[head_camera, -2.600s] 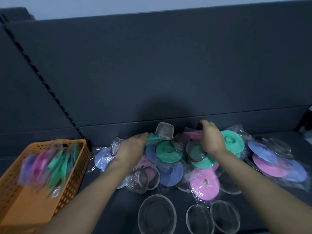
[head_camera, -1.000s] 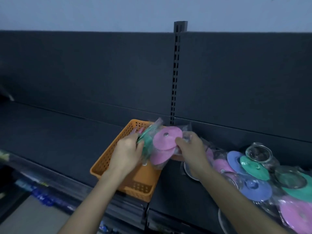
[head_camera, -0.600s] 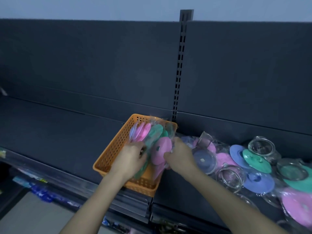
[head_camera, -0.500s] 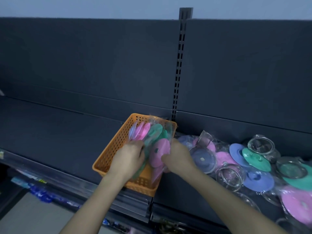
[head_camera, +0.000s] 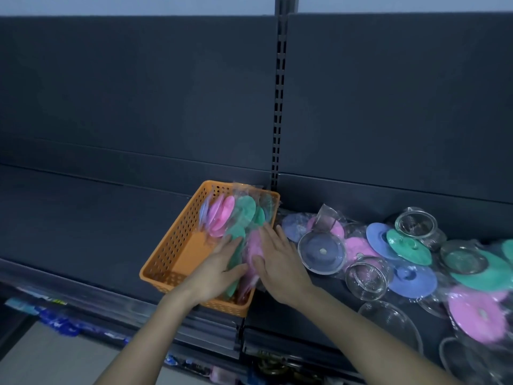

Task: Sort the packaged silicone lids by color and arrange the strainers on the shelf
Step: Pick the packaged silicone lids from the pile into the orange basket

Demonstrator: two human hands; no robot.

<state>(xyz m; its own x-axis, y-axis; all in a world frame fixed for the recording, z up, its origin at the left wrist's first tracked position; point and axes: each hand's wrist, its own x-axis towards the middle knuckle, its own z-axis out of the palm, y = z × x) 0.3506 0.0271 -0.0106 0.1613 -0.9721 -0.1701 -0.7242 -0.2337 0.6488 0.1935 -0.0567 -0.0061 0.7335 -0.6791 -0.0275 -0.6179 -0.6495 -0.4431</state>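
Observation:
An orange perforated basket [head_camera: 166, 254] stands on the dark shelf and holds packaged silicone lids on edge: pink ones [head_camera: 222, 215] at the back, green ones [head_camera: 245, 208] beside them. My left hand [head_camera: 219, 270] lies flat with straight fingers on a green packaged lid [head_camera: 236, 245] in the basket. My right hand [head_camera: 280, 262], fingers straight, presses against a pink packaged lid [head_camera: 252, 251] at the basket's right side. Loose packaged lids [head_camera: 410, 276] in blue, green and pink lie on the shelf to the right, mixed with metal mesh strainers [head_camera: 367, 276].
A slotted upright [head_camera: 278, 107] divides the dark back panel above the basket. Flat glass-like discs [head_camera: 322, 251] lie among the pile, several at the lower right. The shelf [head_camera: 69, 218] stretches left of the basket. Coloured goods show on a lower shelf [head_camera: 58, 320].
Both hands carried a bundle of packaged lids from the pile into the basket. They gripped it half a second ago; now the fingers are straight, pressing the lids in place.

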